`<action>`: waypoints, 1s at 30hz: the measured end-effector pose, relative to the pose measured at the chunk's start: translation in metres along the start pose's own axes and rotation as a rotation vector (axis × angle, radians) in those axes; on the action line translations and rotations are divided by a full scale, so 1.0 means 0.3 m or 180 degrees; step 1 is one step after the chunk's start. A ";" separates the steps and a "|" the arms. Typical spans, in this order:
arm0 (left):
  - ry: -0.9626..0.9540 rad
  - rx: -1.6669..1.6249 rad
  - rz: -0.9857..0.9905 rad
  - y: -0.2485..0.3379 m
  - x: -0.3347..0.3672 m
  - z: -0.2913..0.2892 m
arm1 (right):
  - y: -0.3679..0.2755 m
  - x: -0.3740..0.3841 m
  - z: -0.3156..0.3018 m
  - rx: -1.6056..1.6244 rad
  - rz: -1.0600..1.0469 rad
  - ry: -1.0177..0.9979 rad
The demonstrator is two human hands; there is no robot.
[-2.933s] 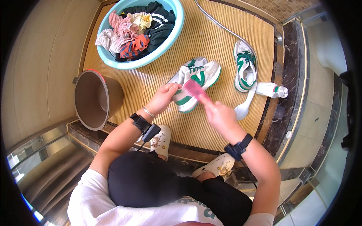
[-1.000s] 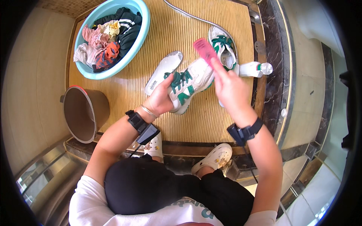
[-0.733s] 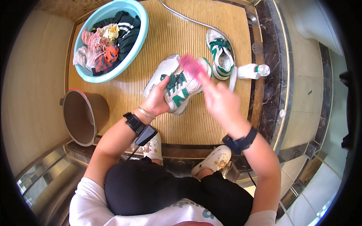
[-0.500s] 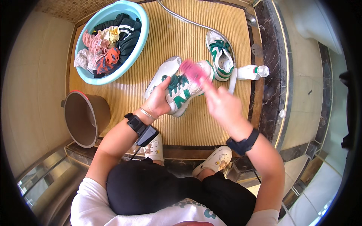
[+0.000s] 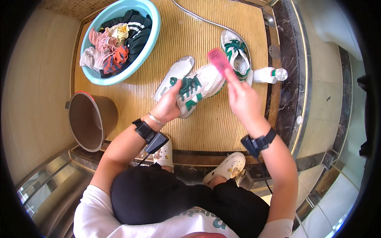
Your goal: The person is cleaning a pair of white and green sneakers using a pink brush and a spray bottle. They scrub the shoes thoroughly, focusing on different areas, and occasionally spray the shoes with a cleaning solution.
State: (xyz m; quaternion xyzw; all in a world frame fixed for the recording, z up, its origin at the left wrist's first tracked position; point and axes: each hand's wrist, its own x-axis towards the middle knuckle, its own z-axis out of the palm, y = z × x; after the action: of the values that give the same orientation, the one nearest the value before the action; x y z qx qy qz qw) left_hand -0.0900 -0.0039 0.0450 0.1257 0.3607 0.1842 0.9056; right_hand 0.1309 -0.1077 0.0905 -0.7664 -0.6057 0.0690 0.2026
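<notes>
My left hand (image 5: 170, 104) is closed around the heel end of a white sneaker (image 5: 198, 88) with green laces and green patches, its toe pointing up and to the right. In my right hand (image 5: 247, 101) is a pink brush (image 5: 219, 59), gripped by its handle, with the head over the sneaker's toe. Whether the bristles touch the shoe I cannot tell. A pale insole (image 5: 174, 75) lies on the mat just left of the held sneaker. The matching sneaker (image 5: 237, 53) rests on the mat beyond the brush, to the right.
Far left stands a light-blue basin (image 5: 156, 29) full of clothes, with a brown bucket (image 5: 107, 119) nearer me. A metal shower hose (image 5: 202, 18) runs across the bamboo-like mat (image 5: 190, 137). Beside the far sneaker lies a white bottle (image 5: 264, 75). A dark stone curb (image 5: 287, 63) borders the right.
The pink brush and my right hand have shifted to the right and slightly away, toward the toe's outer edge. My left hand still holds the sneaker, which is tilted a little differently.
</notes>
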 end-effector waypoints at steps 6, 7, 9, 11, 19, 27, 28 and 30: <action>-0.0393 0.0298 0.0366 0.004 -0.013 0.047 | -0.075 -0.064 0.028 -0.0302 -0.0151 -0.0443; -0.0466 0.0283 0.0361 -0.002 -0.014 0.045 | -0.063 -0.048 0.019 -0.0292 0.0015 -0.0388; -0.0634 0.0273 0.0355 -0.004 -0.004 0.044 | -0.023 0.003 0.018 -0.0130 -0.0198 0.0055; -0.0483 0.0250 0.0365 -0.009 -0.009 0.037 | -0.073 -0.006 0.024 -0.0067 -0.0039 -0.0194; -0.0503 -0.0810 -0.0052 0.015 -0.002 0.061 | -0.160 -0.136 0.047 0.0339 0.0026 -0.0446; -0.0318 -0.0894 -0.0035 0.044 0.006 0.109 | -0.162 -0.118 0.051 0.0571 0.0140 -0.0427; -0.0401 -0.0991 -0.0135 0.055 0.010 0.085 | -0.183 -0.174 0.060 0.0601 0.0076 -0.0595; -0.0168 -0.1085 -0.0323 0.058 0.000 0.100 | -0.178 -0.185 0.059 0.0692 0.0067 -0.0704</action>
State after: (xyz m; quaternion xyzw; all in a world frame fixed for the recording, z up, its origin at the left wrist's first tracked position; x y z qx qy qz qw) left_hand -0.0732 0.0090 0.0726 -0.0432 0.3063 0.1934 0.9311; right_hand 0.0625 -0.1468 0.0877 -0.7340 -0.6051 0.2204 0.2157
